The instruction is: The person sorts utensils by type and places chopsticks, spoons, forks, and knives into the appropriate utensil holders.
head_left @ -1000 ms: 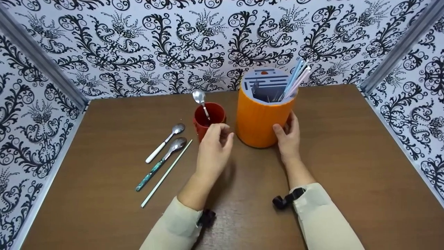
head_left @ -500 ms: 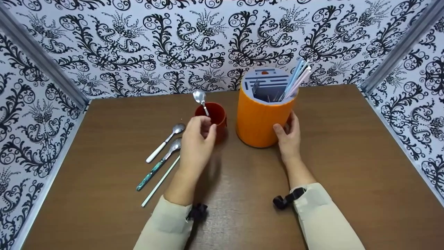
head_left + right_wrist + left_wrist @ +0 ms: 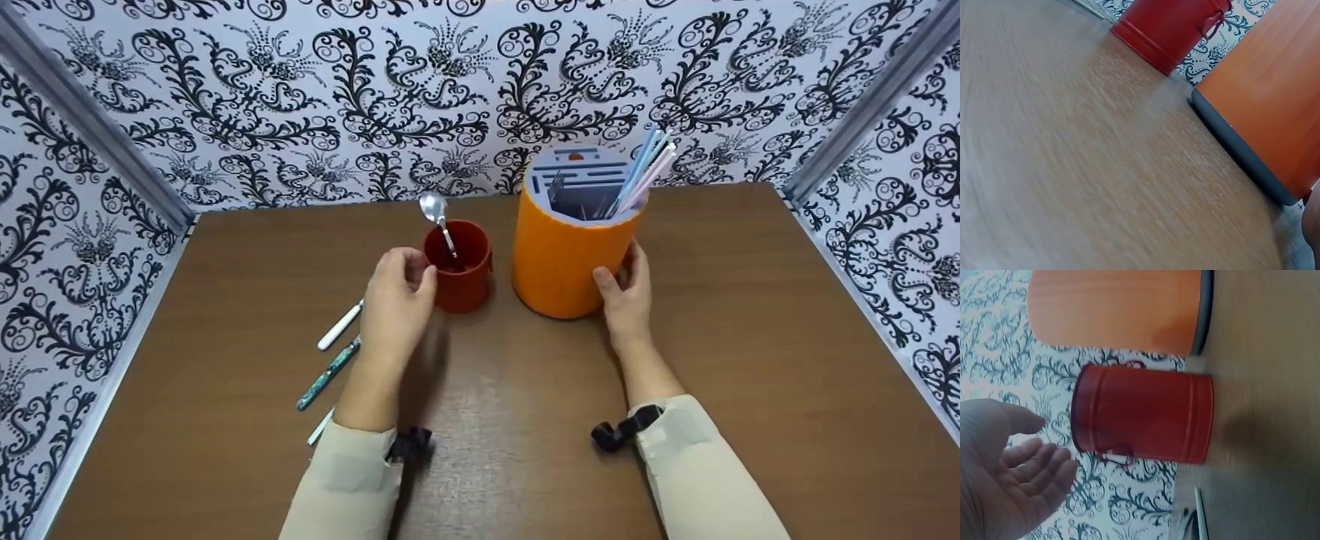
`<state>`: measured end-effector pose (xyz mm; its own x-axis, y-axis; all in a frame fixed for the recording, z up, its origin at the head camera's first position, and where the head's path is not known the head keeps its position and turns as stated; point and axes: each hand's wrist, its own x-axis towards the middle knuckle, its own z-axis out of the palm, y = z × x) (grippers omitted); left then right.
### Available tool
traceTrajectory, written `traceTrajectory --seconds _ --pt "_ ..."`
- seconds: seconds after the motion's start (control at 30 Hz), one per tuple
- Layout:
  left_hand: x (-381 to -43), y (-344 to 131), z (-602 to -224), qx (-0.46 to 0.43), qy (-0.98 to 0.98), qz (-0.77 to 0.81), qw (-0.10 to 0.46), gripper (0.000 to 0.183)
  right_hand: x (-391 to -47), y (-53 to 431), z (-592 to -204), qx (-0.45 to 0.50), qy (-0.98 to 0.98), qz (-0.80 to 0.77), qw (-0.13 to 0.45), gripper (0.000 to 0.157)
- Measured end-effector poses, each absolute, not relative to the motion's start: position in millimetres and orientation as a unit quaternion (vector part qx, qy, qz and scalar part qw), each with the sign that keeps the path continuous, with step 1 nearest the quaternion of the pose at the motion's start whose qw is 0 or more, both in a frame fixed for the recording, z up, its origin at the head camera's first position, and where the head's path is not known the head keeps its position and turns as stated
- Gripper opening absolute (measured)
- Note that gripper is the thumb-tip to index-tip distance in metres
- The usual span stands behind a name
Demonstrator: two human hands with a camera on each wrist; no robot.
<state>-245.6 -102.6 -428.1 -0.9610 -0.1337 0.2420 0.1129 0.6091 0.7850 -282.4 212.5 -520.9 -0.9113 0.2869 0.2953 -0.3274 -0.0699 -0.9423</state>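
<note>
My left hand [image 3: 394, 300] hovers at the left side of a red metal cup [image 3: 463, 291], fingers loosely bent. The left wrist view shows that left hand [image 3: 1022, 467] with nothing between thumb and fingers, just short of the cup's rim. A metal spoon [image 3: 433, 206] leans in the cup, bowl up. My right hand [image 3: 628, 296] holds the lower right side of an orange cutlery holder [image 3: 568, 270], thumb in front and fingers behind. Forks [image 3: 556, 187] and blue and pink chopsticks [image 3: 646, 172] stand in the holder, which is upright on the table.
Left of my left hand lie a white-handled utensil [image 3: 340, 326], a green-handled one [image 3: 328, 373] and a pale stick [image 3: 321, 426], all partly hidden by the hand and arm. Patterned walls [image 3: 412, 97] border the brown table [image 3: 750, 337] at the back and sides.
My left hand has moved left, from in front of the red cup to its left side, now covering the spoon bowls on the table. The right hand and holder have stayed put.
</note>
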Motion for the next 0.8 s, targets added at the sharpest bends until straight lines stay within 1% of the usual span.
traceTrajectory --seconds 0.1,0.17,0.3,0.4,0.47,0.63,0.8 --pt "-248.0 -111.5 -432.1 0.024 -0.905 -0.414 0.093 0.028 -281.1 212.8 -520.6 0.013 -0.655 0.728 0.205 0.108" --pt "-249.6 -117.4 -435.3 0.031 -0.915 -0.397 0.064 0.032 -280.6 212.6 -520.4 0.01 -0.657 0.726 0.204 0.106" --pt "-251.3 -129.7 -440.1 0.034 -0.928 -0.371 0.014 0.036 -281.6 211.8 -520.8 0.017 -0.642 0.739 0.205 0.112" --pt "-251.3 -139.7 -442.2 0.029 -0.937 -0.348 -0.011 0.031 -282.9 211.1 -520.6 0.024 -0.63 0.748 0.208 0.116" --pt "-250.8 -146.9 -442.9 0.025 -0.943 -0.33 -0.024 0.028 -283.2 210.7 -520.7 0.022 -0.634 0.744 0.21 0.116" --pt "-248.6 -161.8 -442.5 0.013 -0.959 -0.277 -0.058 0.026 -281.6 210.7 -519.3 0.014 -0.648 0.733 0.207 0.109" --pt "-247.0 -167.5 -442.6 -0.006 -0.965 -0.243 -0.095 0.013 -279.7 212.0 -519.8 0.009 -0.656 0.727 0.201 0.103"
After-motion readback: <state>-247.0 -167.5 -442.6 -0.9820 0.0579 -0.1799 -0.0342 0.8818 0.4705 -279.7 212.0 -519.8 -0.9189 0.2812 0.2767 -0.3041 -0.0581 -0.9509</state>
